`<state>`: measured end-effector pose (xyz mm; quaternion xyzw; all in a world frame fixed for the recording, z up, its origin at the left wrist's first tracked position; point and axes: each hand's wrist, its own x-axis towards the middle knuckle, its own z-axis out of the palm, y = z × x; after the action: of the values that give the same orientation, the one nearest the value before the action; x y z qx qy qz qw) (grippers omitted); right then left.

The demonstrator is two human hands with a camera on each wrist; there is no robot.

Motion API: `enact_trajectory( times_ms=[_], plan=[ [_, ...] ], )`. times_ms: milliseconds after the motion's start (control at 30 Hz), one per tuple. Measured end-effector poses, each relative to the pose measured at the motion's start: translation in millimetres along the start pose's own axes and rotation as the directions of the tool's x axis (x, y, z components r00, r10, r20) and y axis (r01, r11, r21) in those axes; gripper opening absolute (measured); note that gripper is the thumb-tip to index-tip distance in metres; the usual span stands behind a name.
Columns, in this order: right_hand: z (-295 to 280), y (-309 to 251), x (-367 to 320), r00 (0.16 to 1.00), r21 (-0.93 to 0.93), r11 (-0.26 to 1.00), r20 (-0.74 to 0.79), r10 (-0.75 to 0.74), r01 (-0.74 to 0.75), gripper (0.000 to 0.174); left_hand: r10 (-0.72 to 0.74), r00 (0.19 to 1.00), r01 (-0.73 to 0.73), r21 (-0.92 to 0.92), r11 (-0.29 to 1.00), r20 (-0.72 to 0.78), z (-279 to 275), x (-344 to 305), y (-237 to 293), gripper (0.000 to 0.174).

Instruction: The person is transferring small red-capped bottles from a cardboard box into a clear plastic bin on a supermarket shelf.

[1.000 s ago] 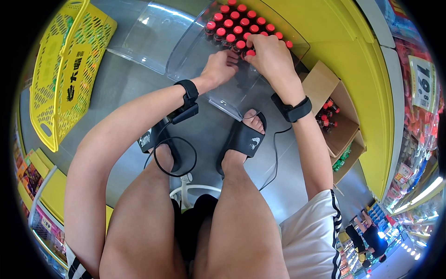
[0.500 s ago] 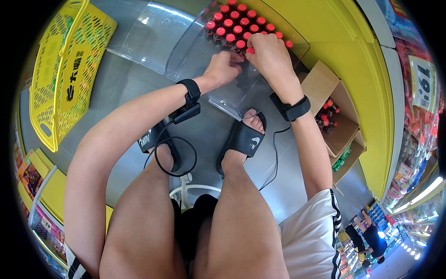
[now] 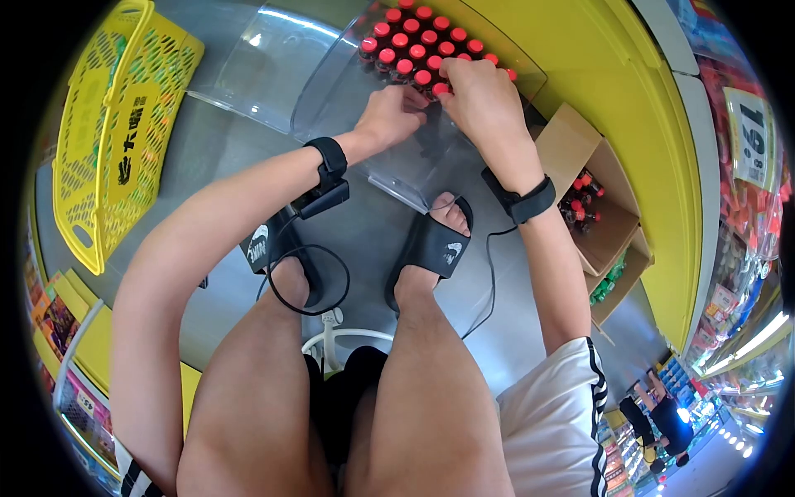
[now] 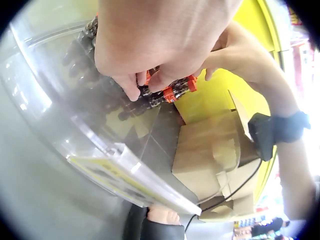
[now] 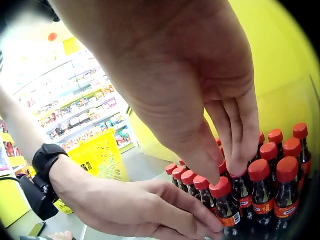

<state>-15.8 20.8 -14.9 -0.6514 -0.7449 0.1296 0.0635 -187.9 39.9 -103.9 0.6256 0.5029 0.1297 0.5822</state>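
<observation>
Small dark bottles with red round caps (image 3: 418,51) stand in close rows at the far end of a clear plastic bin (image 3: 397,192). The right hand (image 3: 489,103) reaches over them from the right, its fingers bent down onto the caps; whether they pinch one cannot be told. The left hand (image 3: 387,120) comes from the left, fingers together and fairly straight, touching a near bottle. A yellow perforated plastic basket (image 3: 98,190) stands left, an open brown cardboard box (image 3: 571,149) right.
</observation>
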Motion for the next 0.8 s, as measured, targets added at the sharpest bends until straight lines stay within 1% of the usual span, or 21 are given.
enact_trajectory(
  times_ms=[33, 67, 100, 133, 167, 200, 233, 267, 333, 367, 433, 467, 500, 533, 567, 600, 667, 700, 733, 767, 800],
  plan=[
    [-3, 0, -4, 0.997, 0.031, 0.999, -0.067, -0.023, 0.025, 0.013, -0.010, 0.999, 0.009, 0.040, 0.999, 0.037, -4, 0, 6, 0.033],
    [-6, -1, -8, 0.990, 0.060, 0.997, -0.136, -0.044, 0.053, 0.011, -0.009, 0.999, 0.008, 0.043, 0.999, 0.039, -6, -1, 13, 0.033],
    [-13, -3, -13, 0.989, 0.062, 0.997, -0.141, -0.041, 0.050, 0.011, 0.008, 0.998, -0.013, 0.090, 0.996, 0.058, -8, -5, 23, 0.029],
    [-21, -6, -18, 0.993, 0.078, 0.997, -0.117, -0.002, 0.011, 0.011, 0.024, 0.997, -0.034, 0.136, 0.990, 0.077, -7, -8, 28, 0.027],
    [-28, -8, -24, 0.995, 0.091, 0.995, -0.092, 0.035, -0.027, 0.012, 0.026, 0.997, -0.037, 0.139, 0.990, 0.077, -5, -12, 32, 0.027],
    [-33, -8, -31, 0.995, 0.091, 0.995, -0.096, 0.038, -0.030, 0.012, 0.001, 0.996, -0.016, 0.174, 0.985, 0.091, -3, -14, 36, 0.026],
    [-38, -7, -38, 0.991, 0.136, 0.989, -0.103, 0.079, -0.065, 0.013, -0.024, 0.994, 0.001, 0.209, 0.978, 0.105, 0, -17, 39, 0.025],
    [-44, -6, -45, 0.987, 0.182, 0.978, -0.110, 0.119, -0.098, 0.013, -0.019, 0.994, -0.005, 0.212, 0.977, 0.107, 3, -21, 43, 0.025],
    [-58, -4, -62, 0.983, 0.205, 0.971, -0.111, 0.146, -0.121, 0.013, 0.053, 0.989, -0.066, 0.093, 0.993, 0.137, 10, -31, 52, 0.023],
    [-67, 0, -71, 0.980, 0.228, 0.964, -0.110, 0.167, -0.139, 0.013, 0.059, 0.988, -0.073, 0.099, 0.992, 0.143, 14, -35, 59, 0.023],
    [-82, 6, -88, 0.970, 0.233, 0.955, -0.115, 0.213, -0.182, 0.012, 0.207, 0.957, -0.224, 0.066, 0.972, 0.202, 18, -42, 77, 0.021],
    [-90, 11, -97, 0.962, 0.240, 0.947, -0.117, 0.248, -0.215, 0.011, 0.214, 0.954, -0.233, 0.069, 0.970, 0.212, 21, -45, 87, 0.021],
    [-97, 15, -106, 0.954, 0.240, 0.942, -0.131, 0.271, -0.235, 0.012, 0.302, 0.911, -0.341, 0.099, 0.935, 0.280, 21, -46, 97, 0.019],
    [-105, 17, -115, 0.949, 0.239, 0.940, -0.140, 0.283, -0.245, 0.012, 0.383, 0.855, -0.446, 0.120, 0.887, 0.350, 21, -47, 108, 0.017],
    [-114, 21, -126, 0.937, 0.205, 0.934, -0.132, 0.324, -0.294, 0.013, 0.466, 0.789, -0.556, 0.144, 0.818, 0.400, 23, -48, 120, 0.014],
    [-121, 23, -134, 0.922, 0.168, 0.924, -0.124, 0.366, -0.344, 0.013, 0.471, 0.779, -0.566, 0.141, 0.812, 0.413, 24, -46, 130, 0.014],
    [-130, 35, -149, 0.911, 0.195, 0.909, -0.121, 0.394, -0.368, 0.015, 0.590, 0.596, -0.768, 0.173, 0.617, 0.544, 29, -44, 153, 0.013],
    [-131, 41, -155, 0.912, 0.209, 0.906, -0.106, 0.395, -0.368, 0.016, 0.594, 0.559, -0.795, 0.172, 0.581, 0.578, 32, -40, 161, 0.012],
    [-132, 46, -160, 0.914, 0.224, 0.902, -0.091, 0.396, -0.368, 0.016, 0.593, 0.547, -0.802, 0.168, 0.573, 0.591, 37, -37, 168, 0.012],
    [-136, 52, -167, 0.913, 0.199, 0.902, -0.067, 0.403, -0.384, 0.017, 0.611, 0.523, -0.826, 0.179, 0.534, 0.594, 45, -35, 177, 0.013],
    [-137, 58, -171, 0.907, 0.203, 0.898, -0.078, 0.413, -0.391, 0.017, 0.633, 0.497, -0.851, 0.189, 0.491, 0.593, 51, -31, 183, 0.013]
  ],
)
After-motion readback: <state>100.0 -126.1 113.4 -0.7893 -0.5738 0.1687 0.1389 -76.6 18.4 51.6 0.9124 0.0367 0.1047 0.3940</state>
